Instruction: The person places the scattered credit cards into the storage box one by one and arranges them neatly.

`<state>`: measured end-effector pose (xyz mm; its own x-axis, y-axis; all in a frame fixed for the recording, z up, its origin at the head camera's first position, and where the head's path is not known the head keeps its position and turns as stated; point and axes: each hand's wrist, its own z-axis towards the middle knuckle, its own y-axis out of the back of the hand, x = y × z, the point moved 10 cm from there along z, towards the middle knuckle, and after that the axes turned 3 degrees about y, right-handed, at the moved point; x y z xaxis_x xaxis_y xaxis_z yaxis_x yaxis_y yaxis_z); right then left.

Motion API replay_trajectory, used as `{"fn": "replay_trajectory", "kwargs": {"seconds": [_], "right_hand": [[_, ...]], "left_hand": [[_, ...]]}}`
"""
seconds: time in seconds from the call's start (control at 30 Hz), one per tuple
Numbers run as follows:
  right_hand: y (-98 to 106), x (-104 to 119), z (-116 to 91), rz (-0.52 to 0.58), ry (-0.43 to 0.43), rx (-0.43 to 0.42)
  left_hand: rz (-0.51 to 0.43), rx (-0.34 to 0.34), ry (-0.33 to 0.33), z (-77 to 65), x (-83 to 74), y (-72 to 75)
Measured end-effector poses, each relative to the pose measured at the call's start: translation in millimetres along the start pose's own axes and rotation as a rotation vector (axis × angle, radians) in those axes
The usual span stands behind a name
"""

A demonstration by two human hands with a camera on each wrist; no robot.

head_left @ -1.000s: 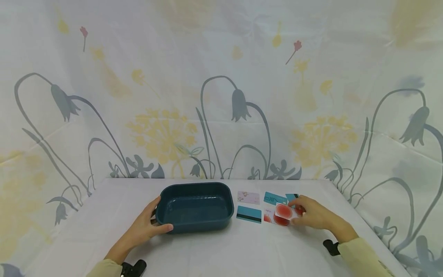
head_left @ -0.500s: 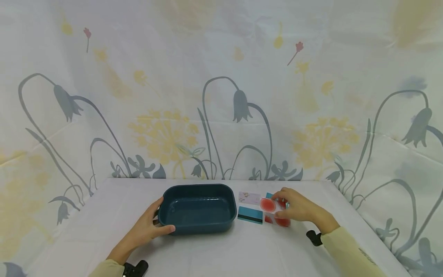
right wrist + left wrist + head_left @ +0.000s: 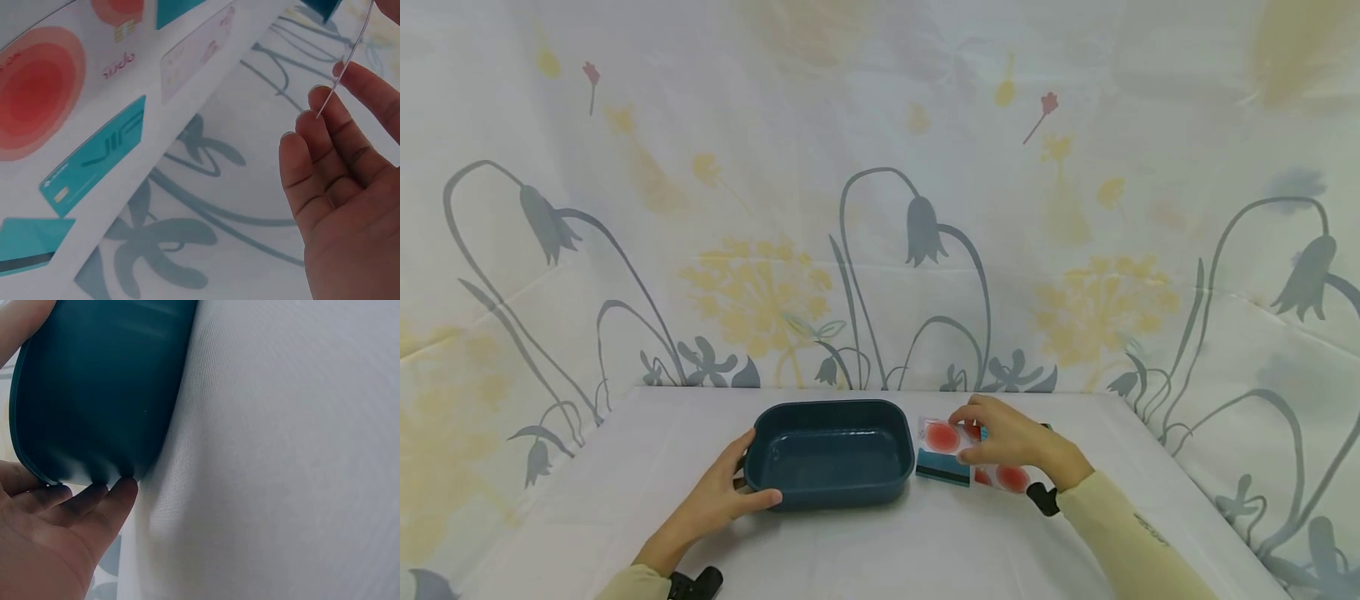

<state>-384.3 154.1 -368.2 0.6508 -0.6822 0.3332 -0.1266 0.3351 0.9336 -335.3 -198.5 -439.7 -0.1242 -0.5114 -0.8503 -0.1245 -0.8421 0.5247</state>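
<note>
My left hand (image 3: 718, 500) holds the left end of a dark teal baking dish (image 3: 829, 500). In the left wrist view its fingertips press the dish wall (image 3: 94, 412), and part of the thumb shows at the upper left. With the right hand (image 3: 1018, 442) I pinch a card with red circles (image 3: 942, 437), raised right of the dish. The right wrist view shows this held card (image 3: 345, 59) nearly edge-on. Below it lie a teal striped card (image 3: 943, 468) and another red-circled card (image 3: 1009, 478). A teal VIP card (image 3: 94, 159) and a pale pink card (image 3: 199, 53) lie flat, largely hidden in the head view.
A white cloth covers the table (image 3: 880, 554). Behind stands a flower-patterned cloth backdrop (image 3: 880, 275). Another teal striped card (image 3: 31, 247) lies near the VIP card, at the lower left of the right wrist view.
The right hand has carried the red-circled card leftward, from the right side of the card group towards the dish. The left hand stays on the dish.
</note>
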Motion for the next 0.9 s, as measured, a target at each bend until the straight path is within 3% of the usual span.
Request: {"fn": "replay_trajectory", "kwargs": {"seconds": [0.9], "right_hand": [[-16, 60, 67, 0.012, 0.052, 0.045]], "left_hand": [[-0.013, 0.002, 0.0, -0.3, -1.3, 1.5]]}}
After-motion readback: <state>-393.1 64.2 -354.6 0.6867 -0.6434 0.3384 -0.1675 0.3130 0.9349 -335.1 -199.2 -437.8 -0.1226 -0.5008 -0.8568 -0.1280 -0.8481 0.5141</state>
